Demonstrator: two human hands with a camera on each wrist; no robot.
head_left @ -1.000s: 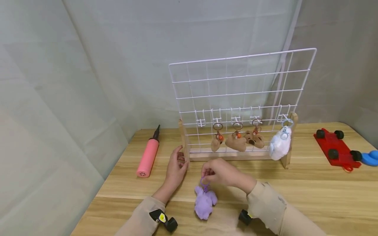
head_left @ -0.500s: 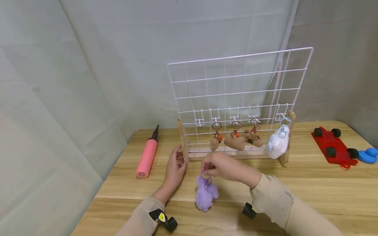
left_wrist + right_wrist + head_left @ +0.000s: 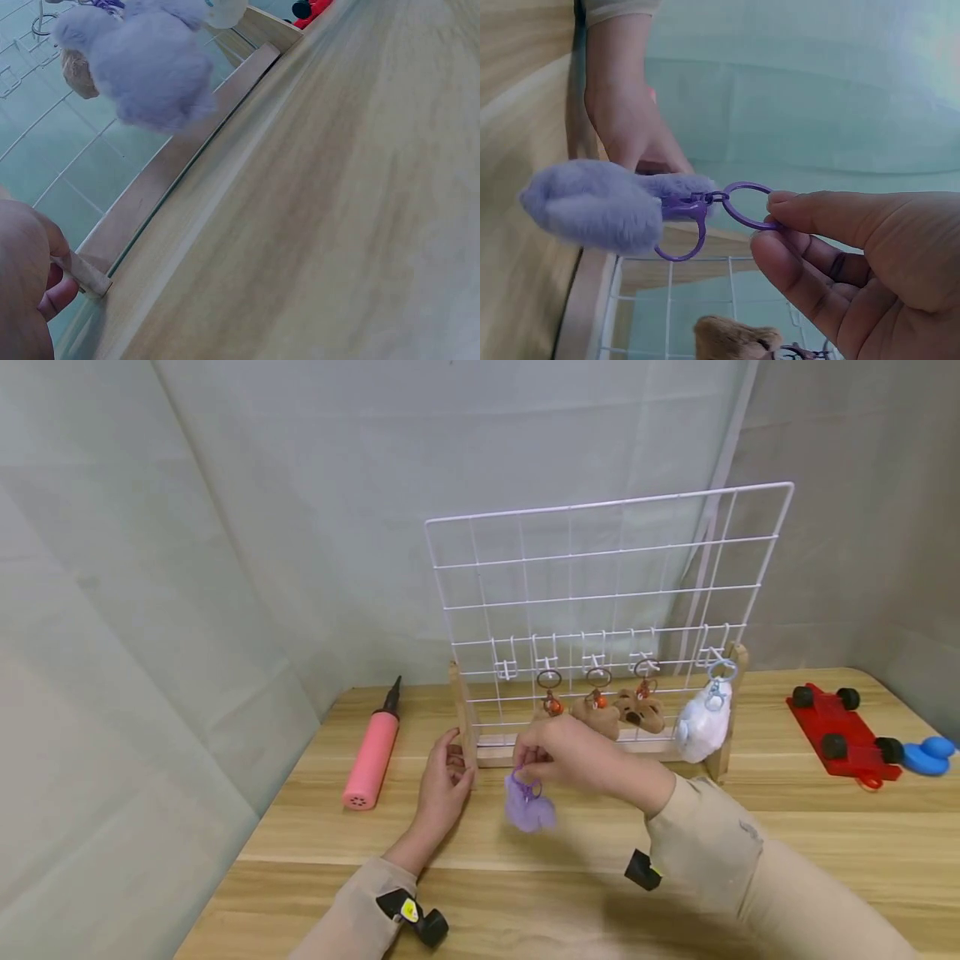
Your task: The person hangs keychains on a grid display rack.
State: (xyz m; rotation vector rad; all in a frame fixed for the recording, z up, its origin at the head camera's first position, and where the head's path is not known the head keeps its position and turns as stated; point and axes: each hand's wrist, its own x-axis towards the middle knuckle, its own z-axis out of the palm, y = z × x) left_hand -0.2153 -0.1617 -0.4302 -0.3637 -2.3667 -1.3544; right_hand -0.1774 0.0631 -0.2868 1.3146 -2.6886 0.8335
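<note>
My right hand [image 3: 566, 752] pinches the purple ring [image 3: 747, 185] of a plush keychain between thumb and forefinger. The fluffy purple plush [image 3: 527, 810] dangles below it in the head view, raised over the table in front of a white wire grid rack [image 3: 570, 553]. Large in the left wrist view, the same plush hangs before the grid. My left hand [image 3: 442, 785] grips the rack's left wooden upright [image 3: 462, 710] near its foot, with fingers behind and thumb in front. Brown plush keychains [image 3: 640, 710] and a white plush keychain [image 3: 703, 727] hang from the rack's hooks; the leftmost hook [image 3: 506, 670] is bare.
A pink hand pump [image 3: 372, 760] with a black nozzle lies left of the rack. To the right lie a red toy car [image 3: 843, 731] with black wheels and a blue rounded object [image 3: 927, 756]. Pale cloth [image 3: 330, 527] hangs behind the wooden table [image 3: 525, 902].
My right hand has lifted the purple plush keychain off the table and moved it up toward the rack, now partly covering the brown plushes. The left hand has kept its hold on the upright.
</note>
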